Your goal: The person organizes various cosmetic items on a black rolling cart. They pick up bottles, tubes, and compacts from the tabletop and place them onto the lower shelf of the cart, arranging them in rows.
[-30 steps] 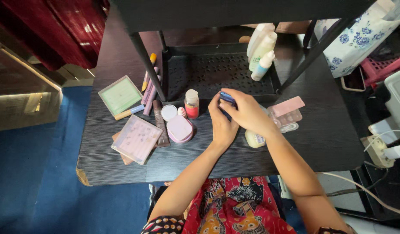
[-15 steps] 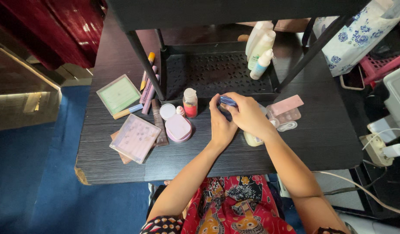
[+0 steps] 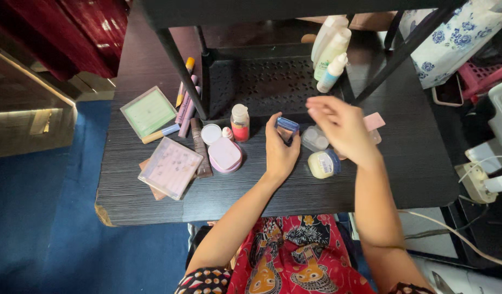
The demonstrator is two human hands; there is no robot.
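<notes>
A small blue case (image 3: 287,124) sits mid-frame, pinched upright in the left hand (image 3: 279,152) above the counter (image 3: 414,163). The right hand (image 3: 343,128) hovers just right of it — fingers loosely spread, holding nothing — over a cream jar (image 3: 322,164).

Bare table (image 3: 403,163) right of right hand (image 3: 343,130), cosmetics crowded left, shelf frame (image 3: 180,71) barring behind

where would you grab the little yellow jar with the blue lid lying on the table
The yellow jar lies on its side, blue lid toward the right hand. Pinch across its round body from above; the lid end is close to that wrist.
</notes>
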